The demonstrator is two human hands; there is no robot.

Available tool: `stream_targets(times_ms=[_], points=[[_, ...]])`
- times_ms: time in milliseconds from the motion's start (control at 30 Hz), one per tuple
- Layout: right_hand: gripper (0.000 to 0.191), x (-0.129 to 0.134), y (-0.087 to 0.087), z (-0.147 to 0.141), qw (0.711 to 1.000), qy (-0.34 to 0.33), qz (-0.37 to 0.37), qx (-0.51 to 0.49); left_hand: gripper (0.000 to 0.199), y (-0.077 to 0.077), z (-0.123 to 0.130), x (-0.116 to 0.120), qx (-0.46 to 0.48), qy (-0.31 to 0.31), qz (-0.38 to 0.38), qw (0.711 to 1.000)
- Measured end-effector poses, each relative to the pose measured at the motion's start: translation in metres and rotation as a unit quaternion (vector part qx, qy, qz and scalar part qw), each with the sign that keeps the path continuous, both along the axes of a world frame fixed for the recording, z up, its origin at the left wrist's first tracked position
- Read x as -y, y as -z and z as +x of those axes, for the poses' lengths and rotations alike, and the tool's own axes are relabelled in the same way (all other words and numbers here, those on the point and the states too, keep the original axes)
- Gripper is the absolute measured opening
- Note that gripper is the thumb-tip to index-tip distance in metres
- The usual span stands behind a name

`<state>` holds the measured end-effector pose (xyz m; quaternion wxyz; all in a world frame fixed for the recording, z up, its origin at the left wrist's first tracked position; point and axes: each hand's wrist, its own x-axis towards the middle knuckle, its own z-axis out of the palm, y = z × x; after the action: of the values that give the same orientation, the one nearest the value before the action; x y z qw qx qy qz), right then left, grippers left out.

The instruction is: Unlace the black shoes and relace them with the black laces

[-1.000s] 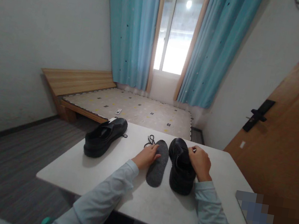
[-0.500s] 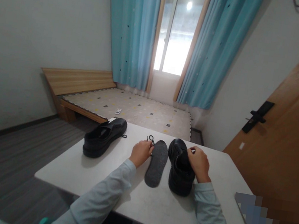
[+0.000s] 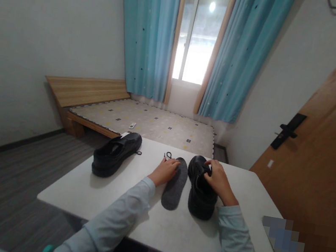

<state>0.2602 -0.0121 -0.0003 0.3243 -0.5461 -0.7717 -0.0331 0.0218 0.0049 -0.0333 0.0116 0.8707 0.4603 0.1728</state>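
Observation:
A grey insole (image 3: 174,193) lies flat on the white table, toe end pointing away from me. My left hand (image 3: 165,172) reaches over its upper left edge, fingers stretched out and touching it. Just beyond those fingers is a looped black shoelace (image 3: 168,155). To the right of the insole stands a black shoe (image 3: 200,206), its heel toward me. My right hand (image 3: 218,181) grips this shoe at the tongue, thumb and forefinger on either side; part of the opening is hidden behind the hand. Another black shoe (image 3: 106,165) sits at the table's left, with a lace loop beside it.
The white table (image 3: 78,201) has its near edge close to my body. Beyond it is a bed (image 3: 156,119) with a small white object (image 3: 132,125) on it. A wooden door (image 3: 329,140) is at right, and a blurred patch covers the lower right corner.
My left hand has moved right from the lace onto the insole, its fingers now straighter. My right hand has shifted slightly forward and left on the shoe, fingers over the tongue.

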Motion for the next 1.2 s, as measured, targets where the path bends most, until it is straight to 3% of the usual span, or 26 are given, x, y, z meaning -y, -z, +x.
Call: stream_targets(times_ms=[267, 433, 567, 733, 867, 1000, 1200], points=[[0.072, -0.006, 0.007, 0.008, 0.996, -0.072, -0.061, -0.009, 0.038, -0.007, 0.017, -0.021, -0.069, 0.041, 0.021, 0.997], [0.081, -0.009, 0.011, 0.001, 0.995, -0.046, -0.08, 0.029, 0.048, -0.014, 0.026, -0.033, -0.112, 0.032, -0.042, 0.992], [0.067, -0.006, 0.01, -0.005, 0.995, -0.002, -0.074, 0.068, 0.054, -0.012, 0.03, -0.038, -0.116, 0.014, -0.072, 0.991], [0.036, 0.002, 0.0, -0.005, 0.997, -0.02, -0.073, 0.033, 0.068, -0.003, 0.031, -0.045, -0.105, -0.012, -0.103, 0.989], [0.016, 0.009, -0.009, -0.005, 0.997, -0.015, -0.076, 0.003, 0.064, -0.003, 0.033, -0.043, -0.088, -0.007, -0.073, 0.993], [0.012, 0.012, -0.013, -0.007, 0.997, -0.015, -0.074, -0.028, 0.056, -0.011, 0.035, -0.036, -0.077, -0.013, -0.019, 0.997], [0.012, 0.011, -0.008, -0.013, 0.995, -0.005, -0.058, -0.081, 0.031, -0.034, 0.028, -0.033, -0.039, 0.02, -0.1, 0.994]])
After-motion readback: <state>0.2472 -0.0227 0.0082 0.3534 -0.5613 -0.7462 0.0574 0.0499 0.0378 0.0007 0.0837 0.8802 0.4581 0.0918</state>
